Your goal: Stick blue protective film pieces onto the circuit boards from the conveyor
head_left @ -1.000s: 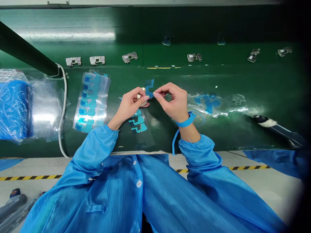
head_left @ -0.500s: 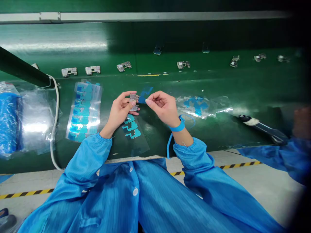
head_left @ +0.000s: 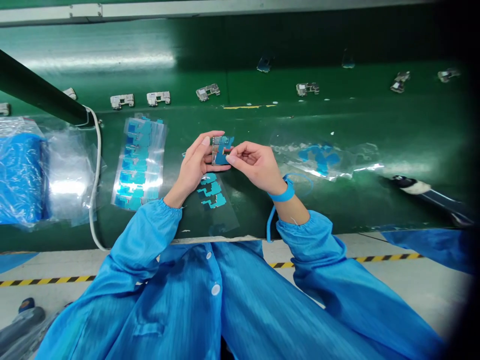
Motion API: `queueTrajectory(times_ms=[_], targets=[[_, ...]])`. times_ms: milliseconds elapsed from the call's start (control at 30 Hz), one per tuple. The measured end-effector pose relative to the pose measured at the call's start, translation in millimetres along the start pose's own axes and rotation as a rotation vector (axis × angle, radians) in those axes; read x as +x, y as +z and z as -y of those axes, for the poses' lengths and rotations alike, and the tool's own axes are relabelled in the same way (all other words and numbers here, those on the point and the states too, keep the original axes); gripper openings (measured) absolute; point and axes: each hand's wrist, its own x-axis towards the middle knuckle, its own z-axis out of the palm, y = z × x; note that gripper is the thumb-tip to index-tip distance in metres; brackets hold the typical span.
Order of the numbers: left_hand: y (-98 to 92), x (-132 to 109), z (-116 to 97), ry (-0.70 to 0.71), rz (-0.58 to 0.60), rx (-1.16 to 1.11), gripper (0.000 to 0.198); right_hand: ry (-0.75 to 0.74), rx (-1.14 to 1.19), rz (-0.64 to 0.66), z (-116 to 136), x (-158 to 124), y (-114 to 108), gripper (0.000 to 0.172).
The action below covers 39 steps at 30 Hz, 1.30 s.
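My left hand (head_left: pixel 195 162) holds a small circuit board (head_left: pixel 214 150) by its edges, just above the green work surface. A cut-out piece of blue film (head_left: pixel 222 156) lies over the board's face, and my right hand (head_left: pixel 257 164) pinches that film at its right edge between thumb and fingertips. Whether the film sticks to the board I cannot tell. Below my left hand lies a clear sheet with several blue film cut-outs (head_left: pixel 213 192). A blue wrist strap (head_left: pixel 283 194) is round my right wrist.
A larger sheet of blue cut-outs (head_left: pixel 138 162) lies left, beside a white cable (head_left: pixel 96 175) and a plastic-wrapped blue bundle (head_left: pixel 22 175). Several boards, one of them a board (head_left: pixel 159 98), line the back. Clear plastic with blue scraps (head_left: pixel 318 159) and a black-handled tool (head_left: pixel 431 195) lie right.
My right hand has brought the blue film leftward onto the board; before, the film was held apart from it. My left hand has turned the board. The whole view has shifted slightly.
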Motion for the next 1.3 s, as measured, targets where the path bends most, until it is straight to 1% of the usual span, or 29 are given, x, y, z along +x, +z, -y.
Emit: queueTrajectory(times_ms=[167,300,500,633,733,900,1000,1167,1300], targets=[[1.4,0.2,3.0,-0.008,-0.015,0.040,0.044,-0.014,-0.096,-0.002,-8.1,-1.3,1.3,0.049],[2.2,1.1,3.8,-0.015,-0.018,0.051,0.046,-0.023,-0.099,-0.004,-10.5,-0.1,1.8,0.054],[1.5,2.0,4.3,-0.021,-0.009,0.055,0.043,-0.034,-0.077,0.001,-10.6,0.5,1.2,0.049],[0.1,2.1,5.2,-0.031,-0.005,0.090,0.045,-0.015,-0.065,0.015,-10.7,1.0,-0.2,0.051],[0.9,1.0,3.8,-0.027,0.006,0.070,0.043,-0.011,-0.057,0.024,-11.2,1.3,-1.4,0.052],[3.3,-0.8,1.3,-0.031,0.013,0.066,0.049,-0.027,-0.060,0.011,-11.7,1.2,-0.8,0.049],[-0.2,2.5,6.1,-0.015,0.015,0.063,0.049,-0.054,-0.072,-0.011,-11.1,1.1,0.6,0.052],[-12.4,13.7,20.3,0.055,0.076,0.056,0.048,-0.055,-0.076,-0.024,-10.1,0.5,1.1,0.056],[-11.5,13.1,19.9,0.052,0.080,0.050,0.050,-0.057,-0.078,-0.008,-11.7,0.5,-0.1,0.054]])
